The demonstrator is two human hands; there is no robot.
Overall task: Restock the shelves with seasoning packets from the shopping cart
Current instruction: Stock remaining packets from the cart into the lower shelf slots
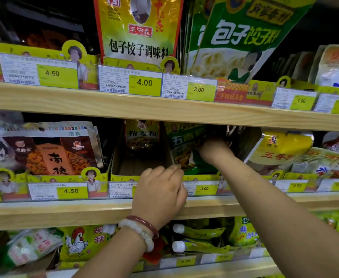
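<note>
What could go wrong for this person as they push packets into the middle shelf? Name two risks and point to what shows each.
1. The right hand is deep among the green packets, which already lean; pushing more in could crumple them or tip them forward.
2. The left hand rests against the shelf's front edge over the price labels; it could knock a label loose.

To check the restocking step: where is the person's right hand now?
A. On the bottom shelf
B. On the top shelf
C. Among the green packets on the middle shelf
C: the right hand reaches behind the green seasoning packets, under the upper shelf board.
</note>
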